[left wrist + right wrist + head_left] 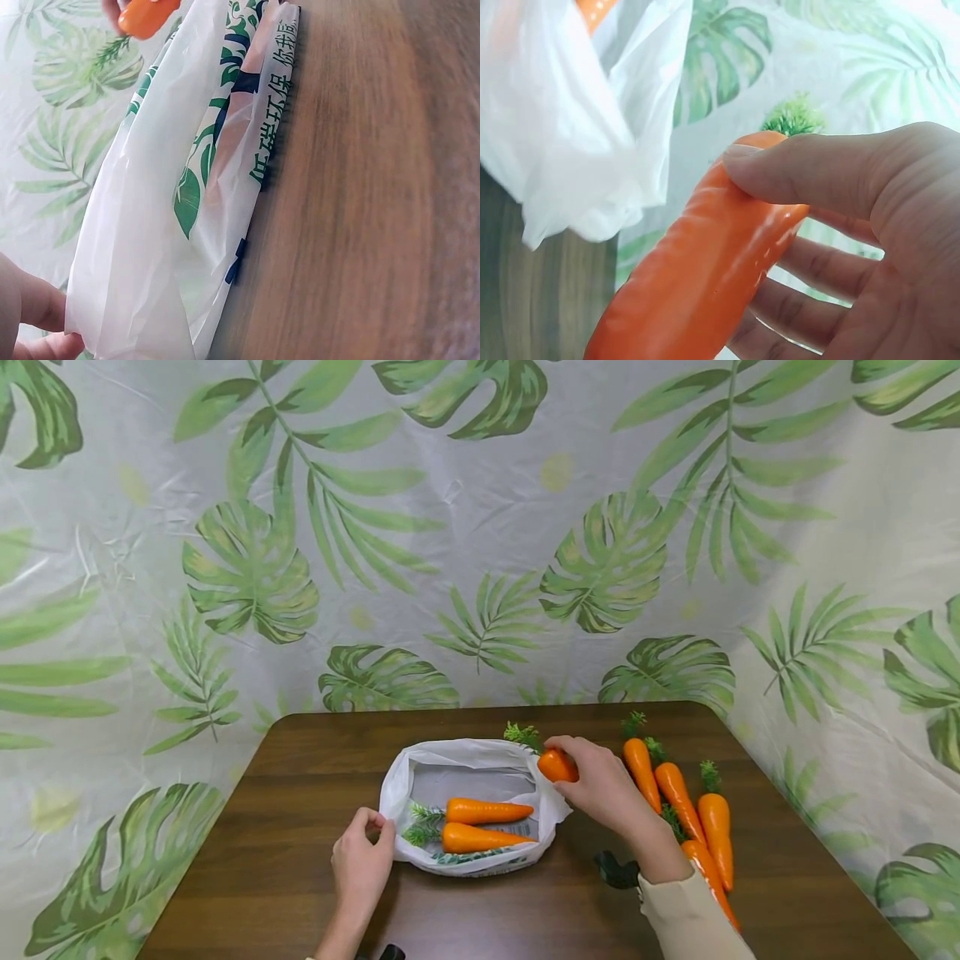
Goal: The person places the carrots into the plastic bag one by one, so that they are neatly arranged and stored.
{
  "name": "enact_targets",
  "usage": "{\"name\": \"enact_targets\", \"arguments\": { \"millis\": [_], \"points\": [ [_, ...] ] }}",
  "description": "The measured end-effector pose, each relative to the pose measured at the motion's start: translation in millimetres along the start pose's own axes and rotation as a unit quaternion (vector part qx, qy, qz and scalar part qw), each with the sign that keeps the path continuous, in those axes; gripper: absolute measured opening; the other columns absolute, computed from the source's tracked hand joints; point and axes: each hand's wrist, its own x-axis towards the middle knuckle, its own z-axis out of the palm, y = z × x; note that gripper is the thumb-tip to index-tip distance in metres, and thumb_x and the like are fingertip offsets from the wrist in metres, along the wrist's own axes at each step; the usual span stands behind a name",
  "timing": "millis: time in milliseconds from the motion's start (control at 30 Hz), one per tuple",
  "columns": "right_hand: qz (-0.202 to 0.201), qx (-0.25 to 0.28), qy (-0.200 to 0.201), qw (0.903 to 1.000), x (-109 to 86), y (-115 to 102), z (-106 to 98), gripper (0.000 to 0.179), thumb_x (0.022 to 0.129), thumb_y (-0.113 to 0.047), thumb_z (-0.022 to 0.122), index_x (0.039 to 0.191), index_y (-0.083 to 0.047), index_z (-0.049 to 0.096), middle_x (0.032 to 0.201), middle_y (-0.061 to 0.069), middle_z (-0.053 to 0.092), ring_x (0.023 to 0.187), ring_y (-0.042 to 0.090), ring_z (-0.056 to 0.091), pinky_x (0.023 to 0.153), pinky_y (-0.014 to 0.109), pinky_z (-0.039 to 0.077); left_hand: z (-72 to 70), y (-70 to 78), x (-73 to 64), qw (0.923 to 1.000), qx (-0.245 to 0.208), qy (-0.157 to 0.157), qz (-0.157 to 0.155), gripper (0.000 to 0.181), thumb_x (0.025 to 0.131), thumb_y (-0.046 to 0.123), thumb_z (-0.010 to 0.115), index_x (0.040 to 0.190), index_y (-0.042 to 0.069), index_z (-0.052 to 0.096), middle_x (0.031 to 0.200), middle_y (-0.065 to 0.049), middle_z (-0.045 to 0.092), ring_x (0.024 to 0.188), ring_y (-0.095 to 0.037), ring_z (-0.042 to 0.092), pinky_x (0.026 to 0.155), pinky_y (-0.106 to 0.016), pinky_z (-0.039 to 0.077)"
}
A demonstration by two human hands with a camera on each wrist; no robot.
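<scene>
A white plastic bag (401, 785) with green print lies on the table, its mouth spread wide. Inside it two orange carrots with green tops rest side by side, the upper carrot (487, 811) and the lower carrot (480, 839). At the bag's left rim my left hand (363, 856) pinches the plastic between thumb and fingers (45, 304). My right hand (603, 781) grips another carrot (705, 247) near its leafy top, thumb on one side and fingers on the other. This carrot is held up beside the bag's right rim.
Several more carrots (714, 827) lie in a loose group on the right of the brown wooden table (300, 893). A dark object (617, 870) shows beneath the right wrist. A leaf-patterned cloth (480, 527) hangs behind the table.
</scene>
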Motion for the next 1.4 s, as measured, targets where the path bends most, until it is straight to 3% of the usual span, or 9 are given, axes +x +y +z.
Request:
{"name": "enact_targets", "arguments": {
  "millis": [333, 767, 1400],
  "points": [
    [-0.028, 0.021, -0.010, 0.9993, 15.9, -22.6, 6.6, 0.058, 0.079, -0.007, 0.085, 0.132, -0.014, 0.063, 0.122, 0.004, 0.066, 0.098, 0.024, 0.063, 0.084, 0.045, 0.053, -0.8, -2.6, 1.5, 1.0000, -0.002, -0.001, -0.006, 0.010, 0.088, 0.014, 0.071, 0.082, 0.014, 0.063, 0.090, -0.008, 0.075, 0.093, -0.036, 0.071, 0.078, -0.055, 0.046],
    [-0.077, 0.035, -0.022, 0.9961, 35.5, -54.1, 17.5, 0.058, 0.077, -0.002, 0.086, 0.129, -0.015, 0.065, 0.122, -0.001, 0.066, 0.099, 0.018, 0.063, 0.085, 0.039, 0.054, -1.1, -2.3, 3.0, 0.9996, -0.013, -0.001, -0.023, 0.010, 0.087, 0.014, 0.071, 0.081, 0.014, 0.064, 0.089, -0.007, 0.075, 0.093, -0.033, 0.071, 0.079, -0.054, 0.047],
    [-0.125, 0.061, -0.079, 0.9871, 65.6, -76.7, 39.0, 0.058, 0.080, -0.005, 0.084, 0.132, -0.019, 0.063, 0.123, -0.005, 0.064, 0.100, 0.014, 0.060, 0.086, 0.034, 0.050, 0.5, -3.1, 2.5, 0.9996, -0.015, 0.000, -0.024, 0.010, 0.087, 0.014, 0.072, 0.081, 0.015, 0.064, 0.087, -0.004, 0.076, 0.092, -0.031, 0.072, 0.080, -0.053, 0.047]
  ]
}}
